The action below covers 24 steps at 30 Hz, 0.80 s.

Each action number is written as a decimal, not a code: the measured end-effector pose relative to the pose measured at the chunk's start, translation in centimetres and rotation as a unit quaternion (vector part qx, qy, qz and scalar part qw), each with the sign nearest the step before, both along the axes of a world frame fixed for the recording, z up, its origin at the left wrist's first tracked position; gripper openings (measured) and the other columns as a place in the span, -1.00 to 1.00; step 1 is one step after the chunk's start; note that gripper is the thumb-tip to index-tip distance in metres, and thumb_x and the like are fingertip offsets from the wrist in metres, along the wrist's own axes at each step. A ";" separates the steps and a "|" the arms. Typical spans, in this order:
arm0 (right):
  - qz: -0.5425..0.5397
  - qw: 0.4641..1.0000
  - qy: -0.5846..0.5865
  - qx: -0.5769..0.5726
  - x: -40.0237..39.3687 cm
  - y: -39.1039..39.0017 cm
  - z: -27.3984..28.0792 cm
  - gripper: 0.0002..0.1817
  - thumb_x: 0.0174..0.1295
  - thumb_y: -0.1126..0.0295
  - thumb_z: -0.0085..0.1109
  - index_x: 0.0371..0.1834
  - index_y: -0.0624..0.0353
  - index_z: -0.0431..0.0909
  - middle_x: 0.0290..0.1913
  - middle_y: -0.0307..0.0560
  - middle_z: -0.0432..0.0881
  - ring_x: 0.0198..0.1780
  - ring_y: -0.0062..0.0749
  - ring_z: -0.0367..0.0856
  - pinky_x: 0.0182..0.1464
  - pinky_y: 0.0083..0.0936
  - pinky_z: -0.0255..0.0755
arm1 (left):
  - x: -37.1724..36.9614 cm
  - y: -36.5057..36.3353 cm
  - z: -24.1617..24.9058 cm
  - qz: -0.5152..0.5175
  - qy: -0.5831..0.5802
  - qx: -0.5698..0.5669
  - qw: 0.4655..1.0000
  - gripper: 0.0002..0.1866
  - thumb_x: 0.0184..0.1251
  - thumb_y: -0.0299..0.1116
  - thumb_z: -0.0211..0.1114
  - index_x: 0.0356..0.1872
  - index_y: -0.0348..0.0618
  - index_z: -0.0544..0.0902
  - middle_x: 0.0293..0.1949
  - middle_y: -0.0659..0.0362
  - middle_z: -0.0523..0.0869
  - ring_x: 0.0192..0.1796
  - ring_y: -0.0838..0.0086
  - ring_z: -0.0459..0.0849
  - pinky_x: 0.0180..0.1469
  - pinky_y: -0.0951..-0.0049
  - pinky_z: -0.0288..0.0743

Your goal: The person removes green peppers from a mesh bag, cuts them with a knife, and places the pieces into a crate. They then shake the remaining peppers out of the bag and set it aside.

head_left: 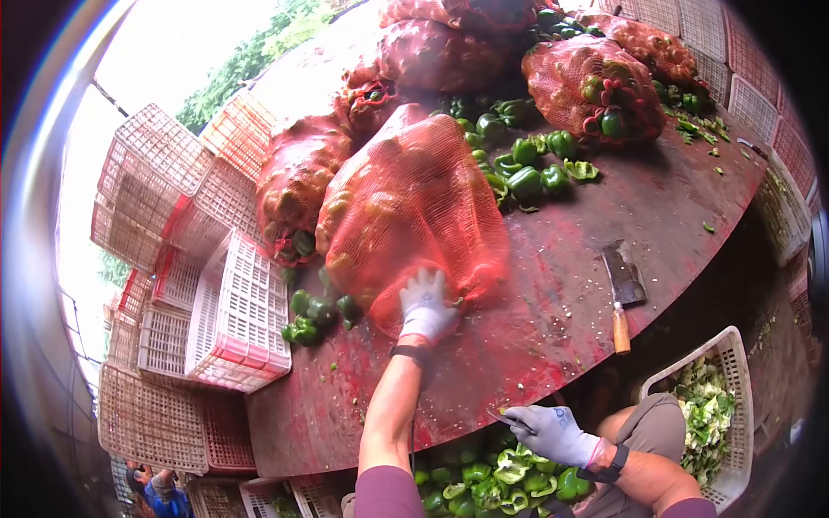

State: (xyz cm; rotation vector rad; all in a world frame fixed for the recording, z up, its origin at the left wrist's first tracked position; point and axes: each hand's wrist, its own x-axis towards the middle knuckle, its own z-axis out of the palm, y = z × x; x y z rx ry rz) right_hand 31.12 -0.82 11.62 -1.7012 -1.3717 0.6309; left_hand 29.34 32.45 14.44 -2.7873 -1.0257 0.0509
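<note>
A large red mesh sack (pixel 406 207), bulging with green contents at its upper left and slack at its lower right, lies on the round table. My left hand (pixel 427 309), in a white glove, rests on the near side of this sack with its fingers spread against the netting. Near the table's front edge, my gloved right hand (pixel 553 432) is closed around a small knife (pixel 509 420), its blade pointing left. Just below that hand, cut and whole green bell peppers (pixel 509 479) are heaped in front of my lap.
A wooden-handled cleaver (pixel 623 293) lies on the reddish table (pixel 553 345). Loose peppers (pixel 527 168) and more filled sacks (pixel 596 91) sit toward the back. Plastic crates (pixel 242 311) are stacked at left. At lower right stands a crate (pixel 743 414) of pepper scraps.
</note>
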 end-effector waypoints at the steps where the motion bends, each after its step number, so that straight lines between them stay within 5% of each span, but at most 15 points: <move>1: 0.005 1.000 -0.013 -0.011 0.2 0.4 -0.2 -0.65 0.21 0.34 0.20 0.08 0.08 0.51 -0.19 0.03 0.70 -0.19 -0.03 0.70 -0.18 -0.18 0.58 | 0.7 0.5 -0.7 0.001 0.017 0.003 1.000 -0.21 -0.06 0.14 0.48 0.23 0.10 0.46 0.14 0.00 0.53 0.17 0.05 0.58 0.09 0.04 0.51; 6: 0.011 0.998 -0.061 0.004 0.4 -0.2 -0.2 -0.60 0.15 0.34 0.22 0.09 0.08 0.48 -0.26 -0.02 0.69 -0.26 -0.06 0.70 -0.25 -0.20 0.59 | -0.8 0.2 0.5 -0.007 -0.016 -0.138 0.990 -0.31 -0.05 0.07 0.48 0.15 0.05 0.56 0.06 -0.05 0.57 0.12 0.02 0.61 0.10 0.10 0.53; 10: 0.034 0.996 -0.082 -0.017 0.6 -0.4 0.9 -0.62 0.14 0.37 0.21 0.05 0.07 0.48 -0.35 -0.02 0.66 -0.33 -0.07 0.69 -0.33 -0.18 0.57 | -7.9 -5.5 -0.4 -0.017 -0.165 -0.291 0.942 -0.22 0.00 0.09 0.46 0.22 -0.16 0.54 0.17 -0.22 0.54 0.22 -0.06 0.55 0.25 0.14 0.46; 13: 0.033 0.996 -0.083 -0.003 0.2 -0.3 1.0 -0.65 0.15 0.37 0.20 0.03 0.06 0.48 -0.37 -0.02 0.64 -0.34 -0.07 0.68 -0.34 -0.17 0.56 | -12.4 -7.8 -2.6 -0.028 -0.244 -0.206 0.947 -0.12 0.06 0.02 0.44 0.32 -0.39 0.39 0.23 -0.19 0.53 0.28 0.01 0.53 0.31 0.17 0.41; 17: 0.034 0.994 -0.099 0.003 -0.1 -0.2 0.9 -0.66 0.15 0.36 0.21 0.02 0.06 0.48 -0.35 -0.02 0.64 -0.33 -0.07 0.69 -0.33 -0.18 0.56 | -14.6 -7.9 -2.4 0.033 -0.192 -0.213 0.957 -0.21 0.13 -0.13 0.45 0.37 -0.25 0.39 0.23 -0.18 0.55 0.28 0.10 0.55 0.34 0.25 0.40; 20: 0.029 0.995 -0.097 0.010 0.0 -0.2 0.7 -0.67 0.15 0.37 0.20 0.01 0.06 0.49 -0.36 -0.03 0.64 -0.33 -0.07 0.69 -0.33 -0.17 0.56 | -13.9 -9.0 -0.3 0.038 -0.286 0.052 0.956 -0.39 0.14 -0.21 0.45 0.21 -0.26 0.53 0.13 -0.12 0.61 0.19 0.09 0.60 0.25 0.19 0.46; 24: 0.029 0.994 -0.104 0.018 -0.3 -0.1 0.4 -0.68 0.15 0.38 0.20 0.00 0.06 0.49 -0.38 -0.04 0.63 -0.34 -0.08 0.68 -0.35 -0.17 0.55 | -11.7 -12.4 -0.5 0.057 -0.294 -0.078 0.951 -0.44 0.12 -0.19 0.46 0.15 -0.18 0.57 0.05 -0.04 0.63 0.10 0.10 0.62 0.13 0.20 0.52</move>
